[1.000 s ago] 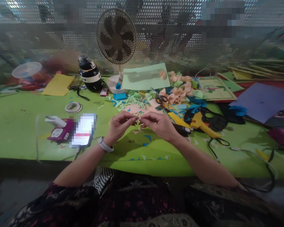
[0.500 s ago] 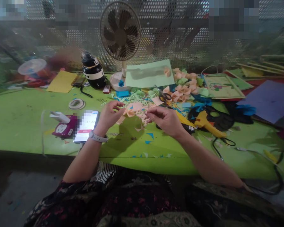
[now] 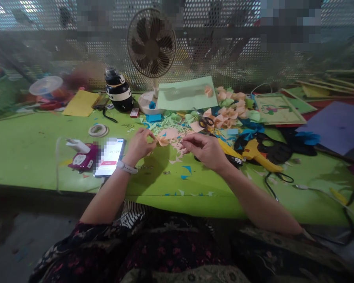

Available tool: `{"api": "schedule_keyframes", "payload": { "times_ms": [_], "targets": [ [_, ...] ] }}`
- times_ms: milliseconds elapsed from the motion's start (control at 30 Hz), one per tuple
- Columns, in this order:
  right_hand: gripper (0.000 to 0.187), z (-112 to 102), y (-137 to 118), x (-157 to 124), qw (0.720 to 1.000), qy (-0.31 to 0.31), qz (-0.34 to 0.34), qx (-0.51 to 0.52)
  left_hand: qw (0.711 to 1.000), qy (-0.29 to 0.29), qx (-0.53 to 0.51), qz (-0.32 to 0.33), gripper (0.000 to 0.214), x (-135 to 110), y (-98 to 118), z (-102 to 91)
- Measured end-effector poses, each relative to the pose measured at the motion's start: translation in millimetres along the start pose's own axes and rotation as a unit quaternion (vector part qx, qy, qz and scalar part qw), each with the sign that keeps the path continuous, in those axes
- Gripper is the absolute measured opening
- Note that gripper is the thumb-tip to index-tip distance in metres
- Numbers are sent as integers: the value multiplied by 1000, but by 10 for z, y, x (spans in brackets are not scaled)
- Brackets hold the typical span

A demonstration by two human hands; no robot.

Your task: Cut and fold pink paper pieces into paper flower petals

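My left hand (image 3: 141, 147), with a pale watch strap (image 3: 127, 167) at its wrist, pinches the edge of a peach paper flower (image 3: 163, 140) between thumb and forefinger. To the right, my right hand (image 3: 201, 148) has its thumb and fingertips pressed together; a tiny bit shows at the tips, too small to name. Peach, green and blue paper scraps (image 3: 177, 148) lie below and behind both hands. Black-handled scissors (image 3: 205, 122) rest on the scraps, beyond my right hand. A yellow tool (image 3: 228, 151), partly covered, lies just beside that hand.
A yellow glue gun (image 3: 258, 155) with a black cord lies at right. Finished paper flowers (image 3: 228, 112) pile up behind. At left are a lit phone (image 3: 109, 157), a purple power adapter (image 3: 84, 159) and a tape roll (image 3: 98, 130). A fan (image 3: 152, 47) and black bottle (image 3: 119, 92) stand at the back.
My left hand's fingers have closed from a spread pose onto the paper flower's edge. My right hand stays almost where it was, still pinched. The whole view has shifted slightly.
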State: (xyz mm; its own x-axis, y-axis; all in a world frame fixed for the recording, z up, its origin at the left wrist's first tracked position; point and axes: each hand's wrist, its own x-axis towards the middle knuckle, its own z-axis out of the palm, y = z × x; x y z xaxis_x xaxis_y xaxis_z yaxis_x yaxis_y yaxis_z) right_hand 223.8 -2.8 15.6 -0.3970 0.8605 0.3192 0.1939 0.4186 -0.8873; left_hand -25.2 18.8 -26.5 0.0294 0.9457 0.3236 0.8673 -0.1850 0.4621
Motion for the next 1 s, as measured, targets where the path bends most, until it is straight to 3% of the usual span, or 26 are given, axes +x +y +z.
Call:
{"api": "schedule_keyframes", "payload": {
  "times_ms": [200, 300, 400, 533, 700, 833, 1000],
  "targets": [
    [27, 8, 2, -4, 1000, 4, -14, -9, 998, -40, 42, -3, 10, -10, 35, 86],
    [24, 21, 2, -8, 1000, 0, -8, -1, 1000, -5, -21, 3, 10, -19, 71, 93],
    [23, 55, 4, -20, 1000, -26, -3, 15, 989, 12, -149, -3, 8, -43, 141, 46],
    [18, 100, 14, -44, 997, -39, -47, -50, 943, -78, -321, -49, 16, -87, 252, -32],
    [16, 77, 47, -53, 968, -33, -182, -171, 880, -181, -427, -105, 16, -109, 292, -95],
    [15, 52, 78, -52, 941, -38, -227, -247, 855, -224, -457, -95, 15, -113, 281, -127],
    [15, 62, 88, -37, 939, -71, -229, -247, 844, -233, -475, -92, 16, -121, 289, -120]
  ]
}}
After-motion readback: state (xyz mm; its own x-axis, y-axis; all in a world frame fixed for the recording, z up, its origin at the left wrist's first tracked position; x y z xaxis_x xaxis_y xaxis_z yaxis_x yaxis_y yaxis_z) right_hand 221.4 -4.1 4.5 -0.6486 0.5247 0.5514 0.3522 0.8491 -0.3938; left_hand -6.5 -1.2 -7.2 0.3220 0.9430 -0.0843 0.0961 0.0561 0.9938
